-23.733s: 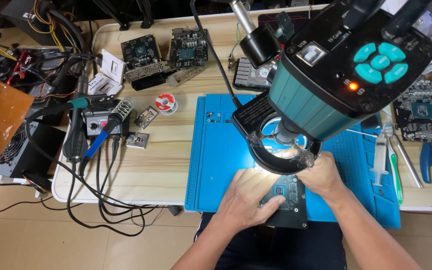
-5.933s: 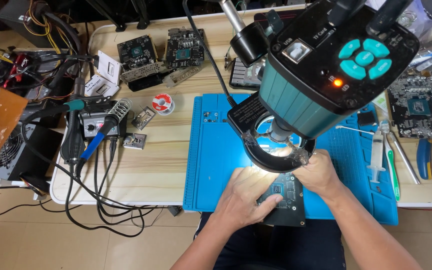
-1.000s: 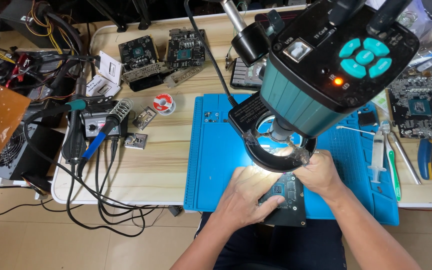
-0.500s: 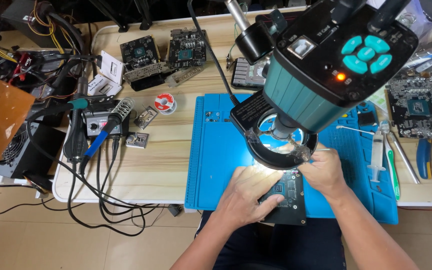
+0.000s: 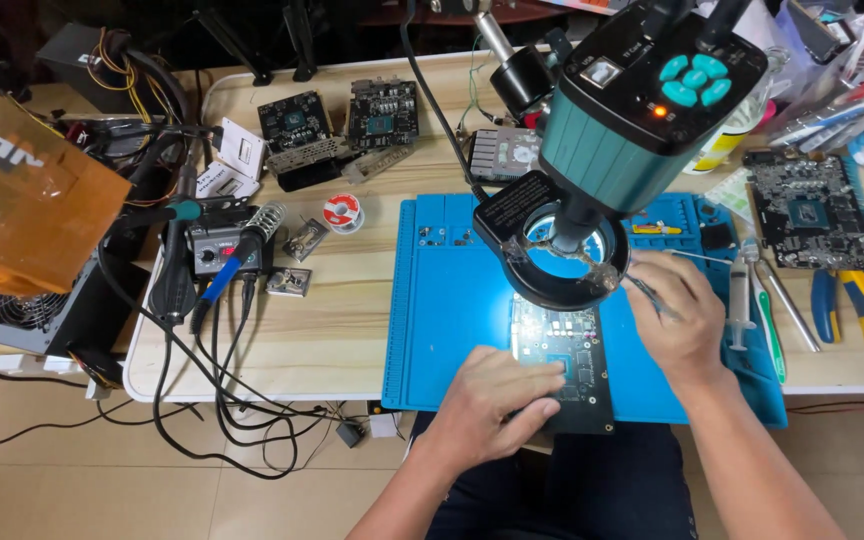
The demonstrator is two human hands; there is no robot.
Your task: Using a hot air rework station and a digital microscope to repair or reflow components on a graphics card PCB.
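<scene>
Head view: the left hand [image 5: 497, 400] stays flat on the circuit board [image 5: 564, 365] at the desk's near edge; the right hand [image 5: 680, 318], holding tweezers [image 5: 642, 292], has shifted slightly beside the ring light [image 5: 559, 262].

a translucent orange plastic package with dark lettering [image 5: 22, 190] fills the far left edge, standing over a grey box with a fan grille. two small white printed cards [image 5: 230, 165] lie far left on the wooden desk, just left of the dark circuit boards. a yellow-and-white labelled container [image 5: 727, 145] stands far right behind the teal microscope head, which carries a small white label [image 5: 602, 72] on its top.
</scene>
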